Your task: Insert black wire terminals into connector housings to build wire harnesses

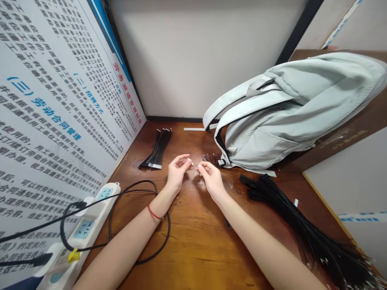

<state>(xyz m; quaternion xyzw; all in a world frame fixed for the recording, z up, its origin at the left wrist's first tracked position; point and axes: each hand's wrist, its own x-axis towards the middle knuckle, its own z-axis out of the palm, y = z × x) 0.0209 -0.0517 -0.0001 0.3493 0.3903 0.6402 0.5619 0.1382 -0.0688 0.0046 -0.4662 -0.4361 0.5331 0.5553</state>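
My left hand [179,172] is raised over the middle of the table, its fingers curled and the thumb tip close against them. Whatever may lie between those fingertips is too small to make out. Facing it across a small gap, my right hand [211,178] pinches thumb and forefinger together. Something tiny and dark shows at that pinch, its kind unclear. Just behind the right hand lies a small heap of thin dark pieces [208,159], partly hidden by the fingers. A bundle of short black flat cables [160,149] with pale ends rests beyond my left hand.
A large bundle of long black cables [290,213] lies to the right. The pale backpack [284,117] leans at the back right against a brown box [335,145]. At left are a white power strip [99,213] and a looped black cord [166,237], beside a printed panel [60,100].
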